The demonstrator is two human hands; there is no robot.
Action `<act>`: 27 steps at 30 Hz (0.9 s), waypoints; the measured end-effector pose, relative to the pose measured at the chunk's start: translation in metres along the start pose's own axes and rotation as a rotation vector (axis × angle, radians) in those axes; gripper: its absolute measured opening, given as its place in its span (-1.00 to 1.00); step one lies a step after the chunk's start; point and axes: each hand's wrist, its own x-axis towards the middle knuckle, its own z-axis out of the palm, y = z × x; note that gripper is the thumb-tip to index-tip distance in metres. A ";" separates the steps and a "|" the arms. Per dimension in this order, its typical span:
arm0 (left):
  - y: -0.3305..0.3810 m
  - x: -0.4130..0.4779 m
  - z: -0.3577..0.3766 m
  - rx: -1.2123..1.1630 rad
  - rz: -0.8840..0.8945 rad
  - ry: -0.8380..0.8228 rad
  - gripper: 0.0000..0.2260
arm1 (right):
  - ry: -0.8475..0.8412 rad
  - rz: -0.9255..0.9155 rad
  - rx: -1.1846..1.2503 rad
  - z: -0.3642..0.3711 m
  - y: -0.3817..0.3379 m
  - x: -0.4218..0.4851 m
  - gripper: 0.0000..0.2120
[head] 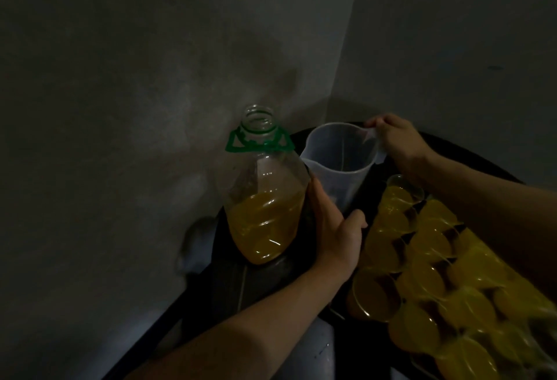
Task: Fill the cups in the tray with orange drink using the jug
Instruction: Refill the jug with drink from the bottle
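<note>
- Head view, scene: a dim corner of grey wall. In front of it lies a dark surface with a curved rim; whether this is the tray cannot be told.
- Head view, bottle: a large clear plastic bottle stands uncapped, with a green carry ring at its neck. Orange drink fills its lower part.
- Head view, left hand: it rests against the bottle's right flank. The fingers lie extended along the plastic and the thumb is spread away, clasping nothing.
- Head view, jug: a translucent measuring jug, upright and apparently empty, stands just beside the bottle, between it and the cups.
- Head view, right hand: its fingers are curled round the jug's handle at the far rim.
- Head view, cups: clear plastic cups of orange drink, packed touching in rows, run from near the jug to the lower right, partly under the right forearm.
</note>
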 end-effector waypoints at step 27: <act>0.015 -0.067 -0.049 0.197 -0.049 -0.166 -0.16 | -0.070 -0.259 -0.311 -0.008 -0.074 -0.058 -0.58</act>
